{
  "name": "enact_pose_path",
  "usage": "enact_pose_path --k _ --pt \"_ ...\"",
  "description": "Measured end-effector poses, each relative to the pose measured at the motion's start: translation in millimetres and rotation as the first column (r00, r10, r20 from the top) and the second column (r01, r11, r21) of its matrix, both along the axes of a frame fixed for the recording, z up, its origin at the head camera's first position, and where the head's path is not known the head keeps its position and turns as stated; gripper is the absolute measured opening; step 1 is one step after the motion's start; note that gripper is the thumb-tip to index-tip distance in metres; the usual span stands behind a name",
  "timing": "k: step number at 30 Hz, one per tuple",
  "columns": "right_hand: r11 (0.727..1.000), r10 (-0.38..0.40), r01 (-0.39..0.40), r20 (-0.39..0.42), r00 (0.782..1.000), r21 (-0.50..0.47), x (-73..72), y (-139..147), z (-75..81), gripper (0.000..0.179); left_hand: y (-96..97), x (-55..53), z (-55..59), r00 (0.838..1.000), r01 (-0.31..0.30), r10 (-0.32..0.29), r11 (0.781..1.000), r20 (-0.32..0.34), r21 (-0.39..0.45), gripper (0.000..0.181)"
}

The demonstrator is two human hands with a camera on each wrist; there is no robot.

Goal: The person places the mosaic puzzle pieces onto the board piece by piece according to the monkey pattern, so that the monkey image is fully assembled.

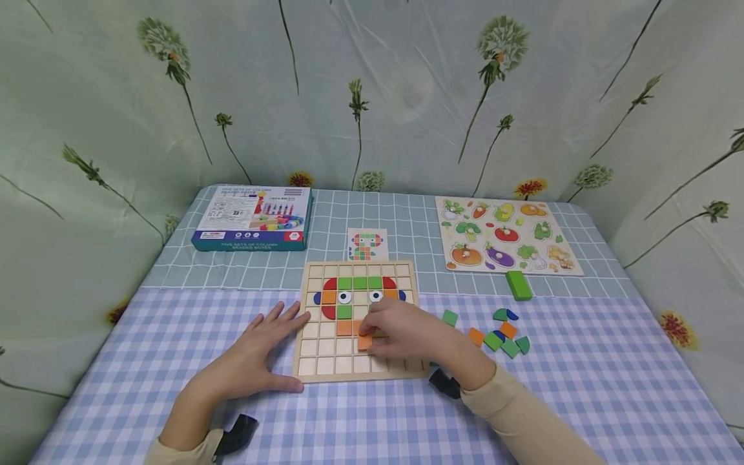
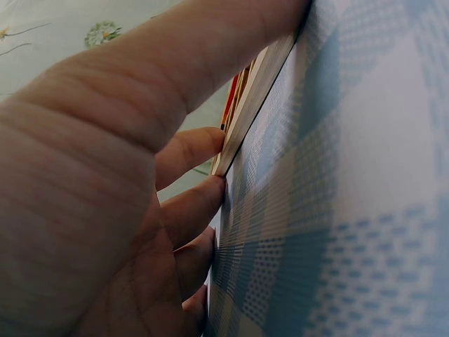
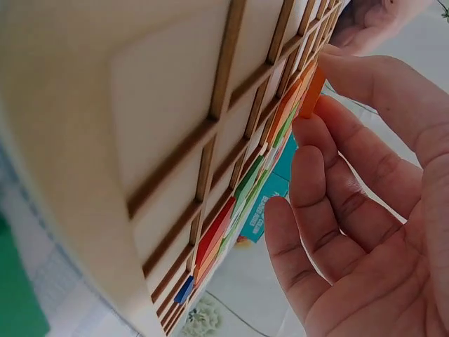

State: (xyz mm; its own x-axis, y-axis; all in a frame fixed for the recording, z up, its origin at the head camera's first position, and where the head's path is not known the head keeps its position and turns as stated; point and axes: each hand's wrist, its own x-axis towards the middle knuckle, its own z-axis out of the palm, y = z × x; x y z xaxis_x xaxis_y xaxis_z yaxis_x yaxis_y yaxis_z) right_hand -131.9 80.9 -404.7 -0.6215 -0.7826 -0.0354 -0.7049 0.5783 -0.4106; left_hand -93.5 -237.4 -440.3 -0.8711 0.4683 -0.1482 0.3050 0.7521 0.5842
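A wooden grid board lies on the checked cloth, partly filled with coloured tiles that form a face with two round eye tiles. My right hand is over the board's middle and pinches an orange square tile between thumb and fingertips. In the right wrist view that orange tile stands tilted, just off the grid. Another orange tile sits in a cell to its left. My left hand rests at the board's left edge, fingers spread and fairly straight, fingertips touching the rim.
A small pattern card lies behind the board. Loose green, orange and blue tiles are scattered to the right, near a green block. At the back are a boxed toy on the left and a vegetable puzzle board on the right.
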Motion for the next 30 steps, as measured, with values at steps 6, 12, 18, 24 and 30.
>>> enact_pose_path --k 6,12,18,24,30 --pt "1.000 0.011 -0.011 0.000 1.000 0.021 -0.7 -4.0 -0.9 0.019 -0.6 0.0 -0.8 1.000 0.002 -0.002 1.000 -0.005 0.005 0.116" --pt "1.000 0.018 -0.018 0.006 1.000 0.024 -1.0 -5.5 -3.8 0.019 -0.6 0.3 -0.5 1.000 0.003 -0.003 1.000 -0.008 0.006 0.115" --pt "0.999 0.015 -0.015 0.019 1.000 0.031 -1.0 -7.0 -5.9 0.018 -0.3 0.5 -0.2 1.000 0.001 -0.001 1.000 -0.005 0.004 0.115" --pt "0.999 0.004 -0.005 0.030 1.000 0.039 -1.0 -8.8 -6.5 0.018 -0.4 0.2 -1.4 1.000 0.000 0.000 1.000 -0.003 0.000 0.116" --pt "0.999 -0.003 0.001 0.029 1.000 0.051 -0.5 -9.7 -5.7 0.019 -1.1 0.3 -3.8 1.000 -0.009 0.009 1.000 0.014 0.005 0.116"
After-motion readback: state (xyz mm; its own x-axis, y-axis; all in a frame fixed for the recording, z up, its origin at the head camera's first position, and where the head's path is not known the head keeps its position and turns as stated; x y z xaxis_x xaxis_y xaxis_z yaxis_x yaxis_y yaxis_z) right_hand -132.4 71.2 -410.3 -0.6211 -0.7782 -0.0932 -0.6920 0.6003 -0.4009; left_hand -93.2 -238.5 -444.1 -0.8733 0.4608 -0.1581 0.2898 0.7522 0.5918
